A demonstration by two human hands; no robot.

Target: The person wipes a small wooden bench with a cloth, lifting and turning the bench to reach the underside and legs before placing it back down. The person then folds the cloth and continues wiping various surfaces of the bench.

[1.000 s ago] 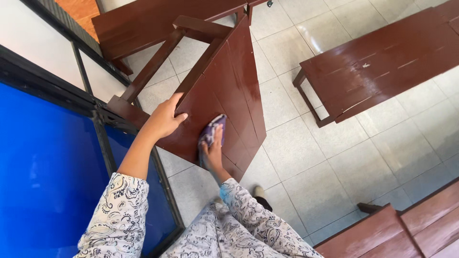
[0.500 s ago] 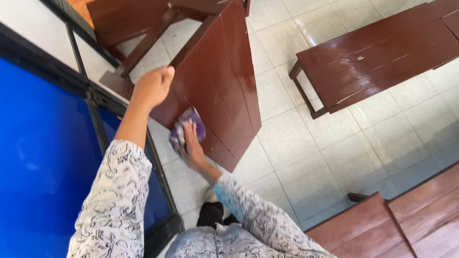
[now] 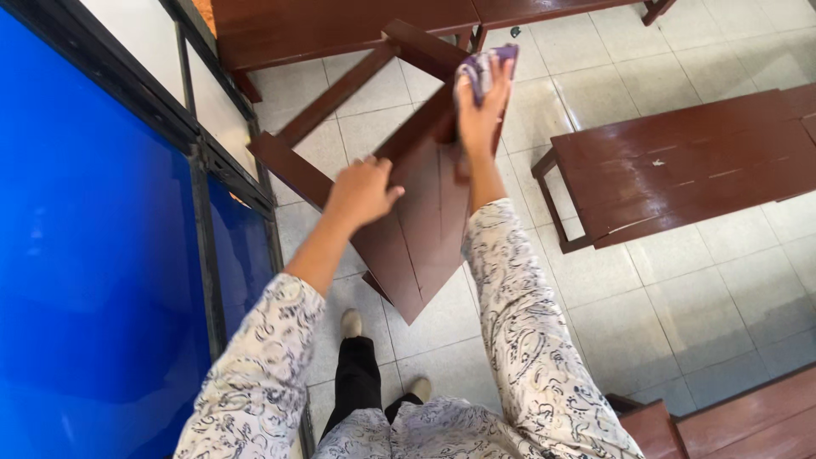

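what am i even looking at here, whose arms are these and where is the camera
There is one view, from a camera worn on a person's head, looking down, so the two arms in patterned sleeves are that person's own, and their legs and shoes show at the bottom.

The left hand grips the edge of a dark brown wooden bench that is tipped up on its side on the tiled floor. The right hand reaches to the far end of the bench and presses a purple cloth against it.

Around them: another bench standing upright to the right, more brown furniture along the top and in the bottom right corner, and a big blue panel in a dark frame on the left.
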